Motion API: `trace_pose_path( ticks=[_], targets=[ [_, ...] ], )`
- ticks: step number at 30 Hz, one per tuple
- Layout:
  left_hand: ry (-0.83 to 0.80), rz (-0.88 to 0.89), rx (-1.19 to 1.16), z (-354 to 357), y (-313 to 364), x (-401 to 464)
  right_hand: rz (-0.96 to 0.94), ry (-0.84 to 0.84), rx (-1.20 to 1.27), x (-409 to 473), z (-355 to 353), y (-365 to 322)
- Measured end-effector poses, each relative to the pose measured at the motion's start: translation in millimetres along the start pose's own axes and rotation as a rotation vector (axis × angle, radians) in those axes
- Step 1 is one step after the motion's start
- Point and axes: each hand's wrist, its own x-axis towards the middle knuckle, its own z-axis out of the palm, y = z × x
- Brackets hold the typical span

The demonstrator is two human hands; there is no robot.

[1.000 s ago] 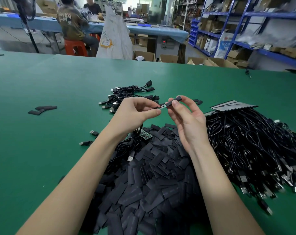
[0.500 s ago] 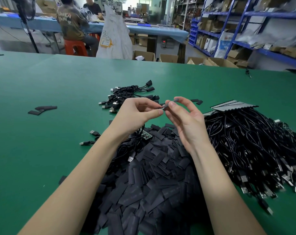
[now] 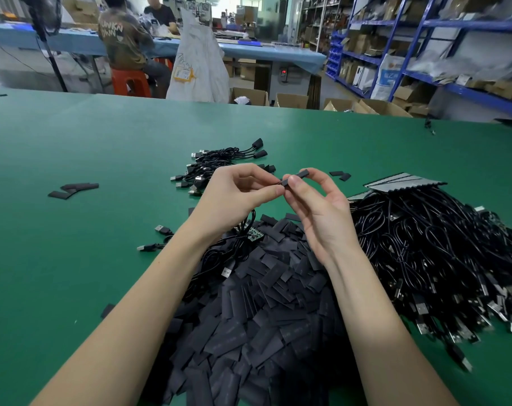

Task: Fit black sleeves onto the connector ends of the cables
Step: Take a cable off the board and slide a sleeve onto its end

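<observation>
Above the green table, my right hand (image 3: pixel 316 206) pinches a black sleeve (image 3: pixel 296 177) between thumb and fingertips. My left hand (image 3: pixel 234 194) pinches the end of a thin black cable (image 3: pixel 246 230) right at the sleeve's near opening; the connector itself is hidden by fingers and sleeve. The cable hangs from my left hand down to the heap. A large heap of loose black sleeves (image 3: pixel 257 312) lies under my forearms. A big pile of black USB cables (image 3: pixel 442 259) lies to the right.
A small bundle of cables with sleeved ends (image 3: pixel 219 162) lies beyond my hands. A few loose sleeves (image 3: pixel 73 190) lie at the left, two more (image 3: pixel 341 174) behind my right hand. Grey sheets (image 3: pixel 404 181) rest on the cable pile. People sit at a far table.
The sleeve has slid toward my left hand over the cable end; the bare metal connector seen one second ago is now covered. Both hands stay close together.
</observation>
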Motion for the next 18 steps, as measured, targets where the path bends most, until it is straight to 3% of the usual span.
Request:
trace_pose_path(
  ticks=[18],
  targets=[
    [-0.020,-0.034,0.007,-5.5,6.5,-3.3,-0.025,0.022,-0.025,-1.8,2.6,-1.1]
  ],
)
